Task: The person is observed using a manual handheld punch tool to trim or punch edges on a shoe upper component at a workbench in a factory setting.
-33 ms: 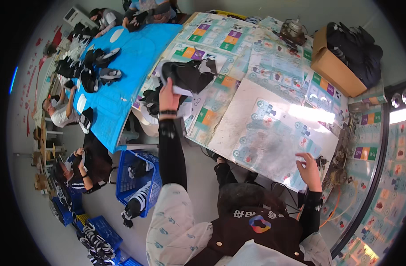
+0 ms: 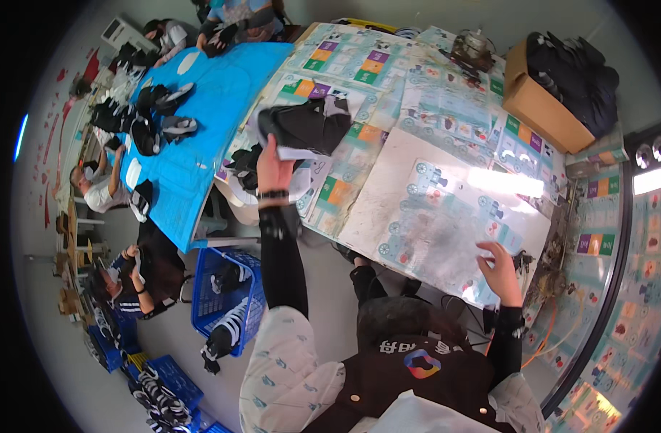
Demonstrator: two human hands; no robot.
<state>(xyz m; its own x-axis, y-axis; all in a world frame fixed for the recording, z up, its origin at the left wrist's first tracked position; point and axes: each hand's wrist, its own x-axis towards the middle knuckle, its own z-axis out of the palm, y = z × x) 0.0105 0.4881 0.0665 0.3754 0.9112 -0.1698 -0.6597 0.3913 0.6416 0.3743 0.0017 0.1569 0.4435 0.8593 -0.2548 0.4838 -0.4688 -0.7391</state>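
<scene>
My left hand (image 2: 272, 167) reaches out over the near-left part of the patterned table and grips a black shoe (image 2: 309, 124) by one end. The shoe lies sideways, with a pale edge along its underside and a grey-white patch at its far end. More black shoe pieces (image 2: 245, 162) lie under and beside it, partly hidden by my hand and the shoe. Above the right front edge of the table, my right hand (image 2: 500, 273) is open, fingers apart and slightly bent, holding nothing.
A board with a dark stain (image 2: 424, 216) covers the table's front. A cardboard box (image 2: 536, 108) of black items stands at far right, near a metal pot (image 2: 473, 49). Left, a blue-covered table (image 2: 222, 83) bears shoes; several people work around it. A blue basket (image 2: 252, 303) holds shoes.
My left hand and the shoe have shifted very slightly, the shoe turning a little. My right hand stays nearly in place.
</scene>
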